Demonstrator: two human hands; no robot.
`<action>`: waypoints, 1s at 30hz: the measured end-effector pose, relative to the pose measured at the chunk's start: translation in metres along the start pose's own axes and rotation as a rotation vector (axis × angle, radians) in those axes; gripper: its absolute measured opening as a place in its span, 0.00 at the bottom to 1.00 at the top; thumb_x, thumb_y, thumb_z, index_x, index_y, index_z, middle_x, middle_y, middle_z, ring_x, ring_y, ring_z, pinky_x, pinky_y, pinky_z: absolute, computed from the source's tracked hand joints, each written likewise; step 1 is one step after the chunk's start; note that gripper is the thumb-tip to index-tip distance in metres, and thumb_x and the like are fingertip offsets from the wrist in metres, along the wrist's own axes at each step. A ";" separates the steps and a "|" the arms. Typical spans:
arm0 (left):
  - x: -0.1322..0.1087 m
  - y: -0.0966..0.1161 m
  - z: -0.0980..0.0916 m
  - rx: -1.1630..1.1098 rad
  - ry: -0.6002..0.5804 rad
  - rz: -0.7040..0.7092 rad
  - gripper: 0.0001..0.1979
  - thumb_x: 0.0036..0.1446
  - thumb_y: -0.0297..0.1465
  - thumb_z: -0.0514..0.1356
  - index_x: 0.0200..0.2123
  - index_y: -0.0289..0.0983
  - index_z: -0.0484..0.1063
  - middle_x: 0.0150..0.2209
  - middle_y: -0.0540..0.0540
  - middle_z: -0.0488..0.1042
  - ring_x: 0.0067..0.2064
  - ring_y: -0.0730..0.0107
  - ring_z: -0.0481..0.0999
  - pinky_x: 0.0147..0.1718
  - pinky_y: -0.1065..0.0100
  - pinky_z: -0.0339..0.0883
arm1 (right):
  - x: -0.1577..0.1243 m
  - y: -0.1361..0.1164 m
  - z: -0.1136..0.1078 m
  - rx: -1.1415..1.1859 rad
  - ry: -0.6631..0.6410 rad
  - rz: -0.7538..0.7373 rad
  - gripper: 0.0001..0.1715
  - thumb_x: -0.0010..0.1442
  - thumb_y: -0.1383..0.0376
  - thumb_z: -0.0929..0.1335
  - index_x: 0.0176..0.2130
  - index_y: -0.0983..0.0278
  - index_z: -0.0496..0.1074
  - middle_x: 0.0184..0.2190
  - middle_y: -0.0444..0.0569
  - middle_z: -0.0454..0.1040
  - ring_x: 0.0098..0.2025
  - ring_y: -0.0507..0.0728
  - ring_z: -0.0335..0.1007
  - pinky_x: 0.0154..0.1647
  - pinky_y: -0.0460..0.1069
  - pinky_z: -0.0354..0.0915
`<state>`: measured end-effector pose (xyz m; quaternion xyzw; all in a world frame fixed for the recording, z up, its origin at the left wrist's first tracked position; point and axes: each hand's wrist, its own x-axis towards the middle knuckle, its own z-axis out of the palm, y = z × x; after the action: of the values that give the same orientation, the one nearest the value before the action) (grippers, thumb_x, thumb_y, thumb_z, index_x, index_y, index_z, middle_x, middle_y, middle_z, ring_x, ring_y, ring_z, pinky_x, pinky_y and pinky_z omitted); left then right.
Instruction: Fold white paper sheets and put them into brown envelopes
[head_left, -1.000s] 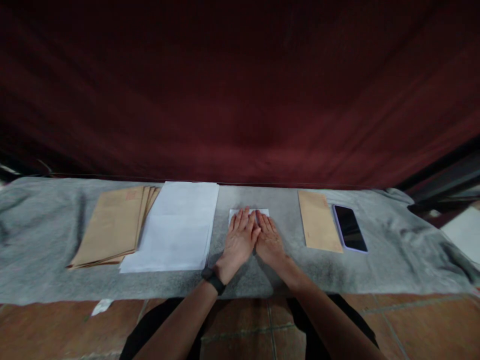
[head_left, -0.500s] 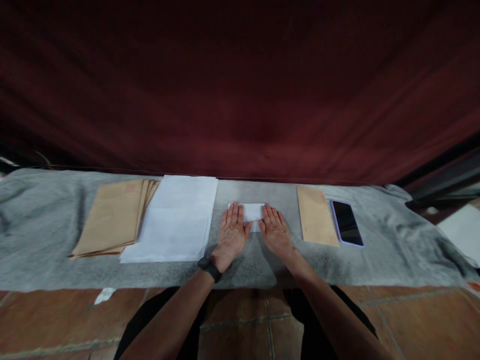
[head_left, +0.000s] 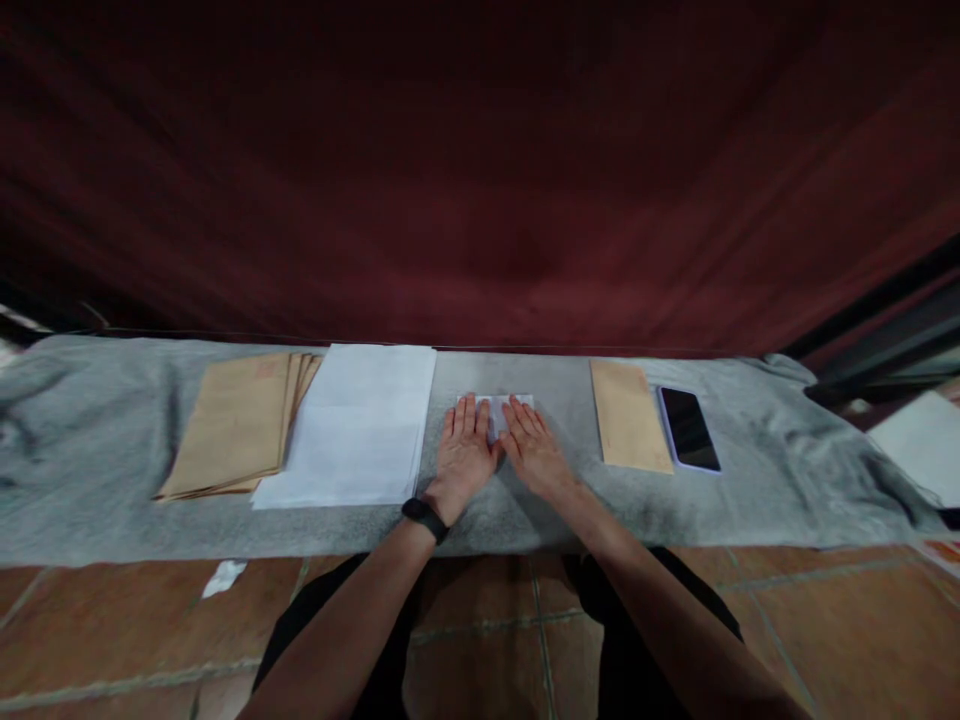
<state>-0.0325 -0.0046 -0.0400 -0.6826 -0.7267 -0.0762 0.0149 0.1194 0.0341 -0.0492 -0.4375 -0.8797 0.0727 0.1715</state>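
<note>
A small folded white paper (head_left: 495,408) lies on the grey cloth in front of me, mostly covered by my hands. My left hand (head_left: 464,450) rests flat on its left part, fingers stretched out and pointing away from me. Over the right part lies my right hand (head_left: 535,450), also flat, its fingers angled to the left. The two thumbs nearly meet at the near edge of the paper. A dark watch (head_left: 425,519) is on my left wrist.
To the left lie a stack of white sheets (head_left: 360,425) and several brown envelopes (head_left: 232,425). On the right are a single brown envelope (head_left: 630,415) and a phone (head_left: 688,430). Beneath them spreads the grey cloth (head_left: 780,470); a dark red curtain (head_left: 480,230) hangs behind. A white scrap (head_left: 223,577) is on the tiled floor.
My right hand has slid left across the paper, closer to my left hand. The left hand stays flat in about the same place. The view has shifted slightly.
</note>
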 end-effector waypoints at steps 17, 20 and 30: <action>-0.008 0.004 -0.008 0.032 -0.008 0.239 0.26 0.71 0.35 0.46 0.70 0.38 0.58 0.72 0.45 0.56 0.73 0.57 0.53 0.70 0.51 0.47 | -0.013 0.003 0.003 -0.068 -0.061 0.097 0.32 0.74 0.60 0.54 0.71 0.70 0.54 0.73 0.56 0.50 0.74 0.63 0.46 0.73 0.61 0.44; -0.009 0.005 -0.009 0.040 -0.005 0.251 0.26 0.72 0.34 0.45 0.70 0.37 0.58 0.72 0.43 0.56 0.72 0.58 0.55 0.70 0.52 0.46 | -0.013 0.003 0.000 -0.075 -0.055 0.104 0.32 0.73 0.61 0.55 0.71 0.72 0.56 0.72 0.57 0.53 0.73 0.64 0.49 0.72 0.61 0.45; -0.005 0.003 -0.001 0.007 -0.027 0.277 0.28 0.71 0.33 0.44 0.70 0.30 0.56 0.71 0.39 0.58 0.73 0.55 0.52 0.71 0.49 0.44 | 0.007 0.005 -0.003 0.082 -0.048 -0.019 0.32 0.75 0.59 0.51 0.68 0.69 0.62 0.69 0.56 0.61 0.72 0.60 0.54 0.72 0.59 0.50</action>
<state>-0.0292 -0.0097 -0.0391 -0.7773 -0.6258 -0.0616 0.0181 0.1202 0.0426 -0.0465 -0.4197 -0.8840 0.1178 0.1686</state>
